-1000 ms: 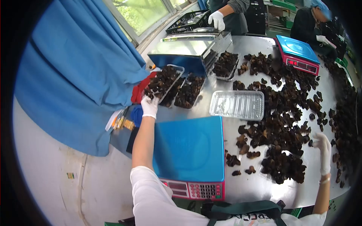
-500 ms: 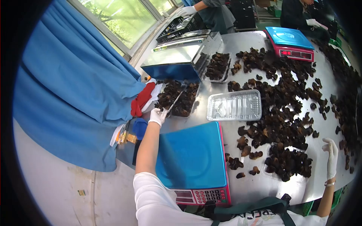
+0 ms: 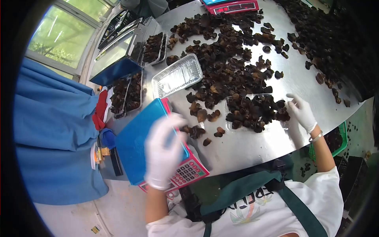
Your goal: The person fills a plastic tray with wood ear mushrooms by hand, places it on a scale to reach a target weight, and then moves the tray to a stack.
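My left hand [image 3: 164, 152], in a white glove and blurred by motion, is over the blue-topped scale [image 3: 136, 136]. Its fingers curve apart from the thumb, with nothing visible between them. On the right, my gloved right hand [image 3: 303, 112] hovers with parted fingers beside a heap of dark wood ear mushrooms [image 3: 254, 112]. That heap fills a clear plastic tray [image 3: 228, 106], whose edge shows at the left. Behind the scale, another clear tray [image 3: 177, 76] shows its bare ribbed bottom.
Loose mushrooms [image 3: 229, 75] spread across the metal table [image 3: 290, 71]. Filled trays [image 3: 133, 94] stand at the left below a metal box [image 3: 116, 59]. A second scale [image 3: 231, 6] is at the back. A green basket [image 3: 340, 138] sits below the table edge, and a blue curtain [image 3: 55, 130] hangs left.
My left hand has left the filled trays and come back over the scale. My right hand has come close to the heaped tray. The view has swung rightward.
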The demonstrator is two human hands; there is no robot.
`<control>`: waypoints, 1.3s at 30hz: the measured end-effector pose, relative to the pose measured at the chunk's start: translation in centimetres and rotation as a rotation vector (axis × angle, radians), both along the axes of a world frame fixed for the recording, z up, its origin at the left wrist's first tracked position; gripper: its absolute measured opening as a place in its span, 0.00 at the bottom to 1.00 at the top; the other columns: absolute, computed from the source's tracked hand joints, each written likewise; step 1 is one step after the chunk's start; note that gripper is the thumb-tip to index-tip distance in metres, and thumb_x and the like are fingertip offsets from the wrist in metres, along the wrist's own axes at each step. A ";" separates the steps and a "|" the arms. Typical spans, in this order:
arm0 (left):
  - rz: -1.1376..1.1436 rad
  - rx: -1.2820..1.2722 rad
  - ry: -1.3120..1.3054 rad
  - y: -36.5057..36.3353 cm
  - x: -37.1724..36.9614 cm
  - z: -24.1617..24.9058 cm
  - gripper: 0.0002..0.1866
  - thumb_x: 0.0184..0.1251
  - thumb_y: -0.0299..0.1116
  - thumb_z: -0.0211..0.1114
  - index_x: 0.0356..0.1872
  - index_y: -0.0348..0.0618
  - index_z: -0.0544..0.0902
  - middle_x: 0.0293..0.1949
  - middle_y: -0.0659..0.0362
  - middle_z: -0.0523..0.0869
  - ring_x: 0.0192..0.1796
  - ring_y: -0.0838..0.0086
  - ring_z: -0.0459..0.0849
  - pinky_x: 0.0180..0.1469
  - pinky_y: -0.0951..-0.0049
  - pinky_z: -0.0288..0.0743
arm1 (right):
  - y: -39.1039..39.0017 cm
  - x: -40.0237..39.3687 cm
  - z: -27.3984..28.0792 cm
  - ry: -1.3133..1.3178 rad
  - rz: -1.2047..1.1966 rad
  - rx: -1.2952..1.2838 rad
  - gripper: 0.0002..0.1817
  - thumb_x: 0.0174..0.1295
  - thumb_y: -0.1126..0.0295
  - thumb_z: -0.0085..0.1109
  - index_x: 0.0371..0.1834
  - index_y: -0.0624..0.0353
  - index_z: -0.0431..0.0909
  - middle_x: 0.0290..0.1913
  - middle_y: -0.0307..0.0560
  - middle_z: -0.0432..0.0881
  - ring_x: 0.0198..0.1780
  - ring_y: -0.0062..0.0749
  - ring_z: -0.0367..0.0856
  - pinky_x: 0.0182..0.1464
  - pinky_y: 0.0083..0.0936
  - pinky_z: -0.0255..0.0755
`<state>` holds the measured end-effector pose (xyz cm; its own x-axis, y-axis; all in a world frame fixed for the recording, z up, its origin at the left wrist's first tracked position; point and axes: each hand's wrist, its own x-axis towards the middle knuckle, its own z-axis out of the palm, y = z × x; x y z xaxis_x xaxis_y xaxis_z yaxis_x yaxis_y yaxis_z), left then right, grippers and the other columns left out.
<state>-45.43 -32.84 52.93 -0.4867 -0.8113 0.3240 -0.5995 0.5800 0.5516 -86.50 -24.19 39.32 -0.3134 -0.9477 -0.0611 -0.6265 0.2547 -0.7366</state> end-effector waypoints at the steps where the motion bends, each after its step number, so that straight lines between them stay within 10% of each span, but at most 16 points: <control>1: 0.028 0.048 0.021 1.8 -2.5 -1.6 0.12 0.64 0.26 0.59 0.48 0.37 0.81 0.47 0.50 0.84 0.48 0.65 0.83 0.54 0.70 0.74 | -0.1 0.4 -0.3 0.058 0.002 -0.005 0.18 0.64 0.67 0.54 0.57 0.58 0.74 0.29 0.48 0.80 0.28 0.34 0.79 0.36 0.30 0.73; 8: 0.283 0.222 -0.044 1.6 -9.3 -15.6 0.12 0.64 0.28 0.60 0.46 0.35 0.81 0.40 0.46 0.85 0.43 0.60 0.85 0.47 0.68 0.77 | 0.6 0.2 -2.3 -0.041 -0.044 0.086 0.20 0.64 0.66 0.53 0.59 0.58 0.71 0.23 0.52 0.78 0.24 0.39 0.78 0.33 0.33 0.72; 16: 0.347 0.437 0.198 1.9 -9.3 -14.0 0.07 0.62 0.27 0.61 0.39 0.36 0.80 0.28 0.52 0.85 0.30 0.65 0.84 0.36 0.66 0.77 | -0.1 -0.7 0.1 -0.433 0.014 -0.031 0.19 0.63 0.71 0.52 0.57 0.60 0.76 0.24 0.44 0.80 0.25 0.22 0.79 0.31 0.24 0.73; 18: 0.369 0.394 0.254 1.8 -8.4 -13.9 0.08 0.65 0.25 0.59 0.43 0.34 0.79 0.24 0.62 0.80 0.21 0.83 0.77 0.23 0.80 0.73 | -1.4 0.8 0.8 -0.290 0.090 -0.090 0.19 0.62 0.74 0.51 0.57 0.63 0.77 0.23 0.38 0.78 0.21 0.19 0.77 0.28 0.20 0.73; 30: 0.796 0.495 0.665 8.3 1.4 -4.7 0.08 0.70 0.24 0.57 0.46 0.34 0.76 0.27 0.61 0.78 0.24 0.83 0.77 0.24 0.84 0.74 | -9.3 11.7 5.4 -0.484 0.433 -0.065 0.17 0.64 0.75 0.55 0.57 0.61 0.77 0.23 0.33 0.75 0.23 0.12 0.70 0.27 0.16 0.67; 37: 0.994 0.424 0.760 10.5 8.2 -5.4 0.10 0.69 0.25 0.58 0.48 0.33 0.77 0.30 0.61 0.79 0.26 0.85 0.77 0.23 0.86 0.74 | -14.0 21.0 5.4 -0.536 0.707 0.049 0.18 0.69 0.73 0.52 0.61 0.62 0.73 0.24 0.33 0.74 0.19 0.11 0.71 0.21 0.13 0.68; 39: 1.057 0.371 0.748 10.9 8.9 -5.3 0.10 0.69 0.25 0.59 0.49 0.34 0.77 0.31 0.62 0.79 0.27 0.85 0.76 0.24 0.85 0.72 | -15.4 22.6 6.3 -0.058 0.751 -0.239 0.15 0.64 0.69 0.54 0.53 0.60 0.76 0.30 0.45 0.80 0.31 0.34 0.80 0.37 0.30 0.76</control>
<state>-36.53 -21.97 47.61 0.6175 -0.7821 -0.0839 -0.1521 -0.2233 0.9628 -63.94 -39.62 45.61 0.4133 -0.8938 0.1738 -0.5269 -0.3905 -0.7549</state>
